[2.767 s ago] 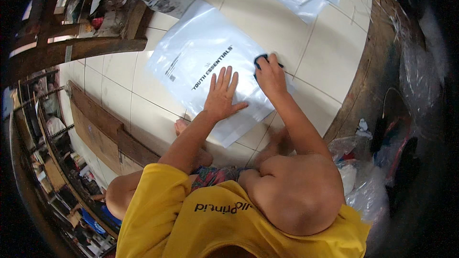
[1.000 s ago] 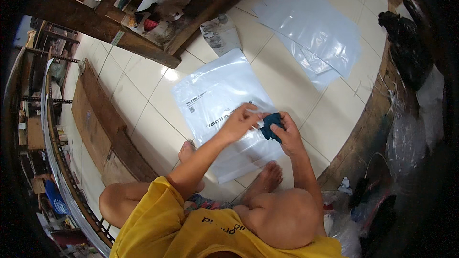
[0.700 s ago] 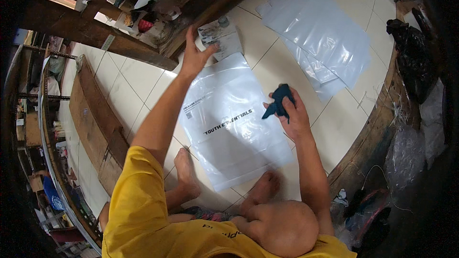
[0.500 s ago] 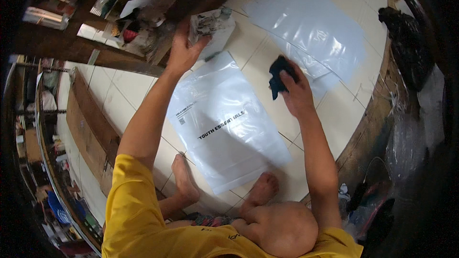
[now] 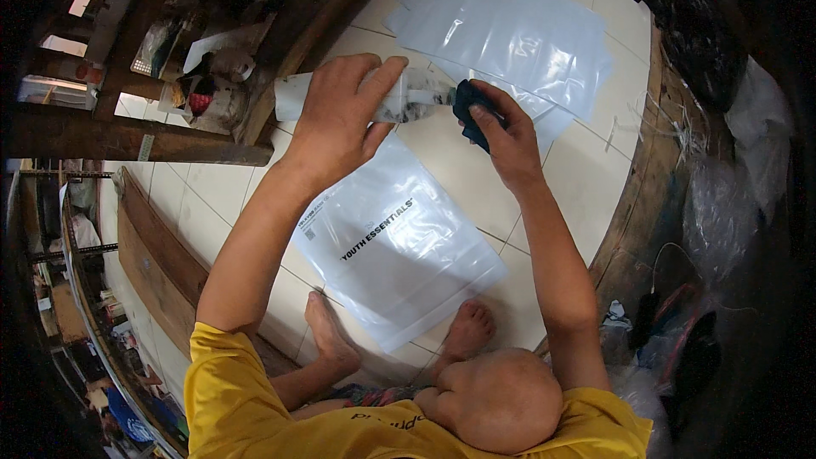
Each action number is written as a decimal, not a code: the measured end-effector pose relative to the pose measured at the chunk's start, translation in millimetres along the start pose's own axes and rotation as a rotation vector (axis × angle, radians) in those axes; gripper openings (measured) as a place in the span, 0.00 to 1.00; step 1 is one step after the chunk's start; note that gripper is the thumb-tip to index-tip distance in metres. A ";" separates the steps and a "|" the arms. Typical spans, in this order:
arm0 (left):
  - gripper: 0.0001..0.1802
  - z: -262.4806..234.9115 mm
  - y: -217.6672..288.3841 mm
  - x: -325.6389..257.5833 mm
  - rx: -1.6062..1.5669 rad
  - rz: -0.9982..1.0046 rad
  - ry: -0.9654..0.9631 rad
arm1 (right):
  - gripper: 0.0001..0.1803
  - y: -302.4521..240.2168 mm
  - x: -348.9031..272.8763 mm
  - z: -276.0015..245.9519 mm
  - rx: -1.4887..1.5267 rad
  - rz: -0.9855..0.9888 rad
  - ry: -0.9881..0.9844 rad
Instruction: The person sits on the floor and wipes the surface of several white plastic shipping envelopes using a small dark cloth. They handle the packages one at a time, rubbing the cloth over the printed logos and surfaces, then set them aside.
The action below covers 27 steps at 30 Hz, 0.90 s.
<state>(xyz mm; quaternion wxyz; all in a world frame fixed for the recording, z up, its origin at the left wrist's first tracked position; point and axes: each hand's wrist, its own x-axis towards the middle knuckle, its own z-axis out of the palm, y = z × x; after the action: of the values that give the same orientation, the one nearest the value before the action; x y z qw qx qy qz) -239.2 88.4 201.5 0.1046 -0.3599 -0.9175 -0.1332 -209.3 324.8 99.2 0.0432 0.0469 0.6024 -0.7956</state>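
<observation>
My left hand (image 5: 340, 115) is wrapped round a clear, smudged bottle (image 5: 416, 95) with a whitish body. The bottle lies tipped sideways in the air, its narrow end pointing right. That end meets, or nearly meets, a wad of dark blue cloth (image 5: 470, 114). The cloth is gripped between the thumb and fingers of my right hand (image 5: 512, 140). Below both hands, a whitish plastic bag (image 5: 416, 268) with black print lies flat on the tiled floor between my feet.
Several overlapping plain plastic bags (image 5: 501, 30) lie farther off. A wooden beam (image 5: 195, 146) and a cluttered wooden rack stand at the left. To the right, a black plastic bag (image 5: 693, 42) and clear plastic wrap (image 5: 722, 204) lie past a wooden edge (image 5: 633, 200).
My left hand has lifted the bottle from beside a white box-like thing and tipped it sideways to the right. My right hand has brought the cloth up to its end.
</observation>
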 end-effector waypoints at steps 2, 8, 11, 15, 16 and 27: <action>0.42 -4.9 7.5 3.5 0.085 0.044 -0.020 | 0.21 5.4 -1.7 -0.3 -0.016 -0.001 0.000; 0.29 -9.4 27.8 12.6 0.308 0.195 -0.050 | 0.19 22.9 -4.7 7.7 -0.074 0.009 0.019; 0.26 -9.9 32.0 13.9 0.341 0.206 -0.070 | 0.18 33.1 -4.5 12.8 0.001 0.001 0.055; 0.26 -8.2 33.5 15.0 0.400 0.233 -0.080 | 0.17 36.5 -5.1 13.8 0.076 0.036 0.045; 0.26 -8.0 33.7 15.3 0.398 0.233 -0.079 | 0.17 37.3 -5.0 13.6 0.081 0.045 0.048; 0.28 -5.3 25.7 9.0 0.348 0.199 -0.049 | 0.18 40.8 -3.2 16.6 0.168 0.094 0.033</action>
<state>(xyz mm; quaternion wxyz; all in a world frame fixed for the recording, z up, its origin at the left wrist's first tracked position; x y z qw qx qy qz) -227.5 110.5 213.4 0.1557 -0.4284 -0.8888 0.0472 -201.4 297.9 65.1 0.0665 0.0920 0.5313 -0.8396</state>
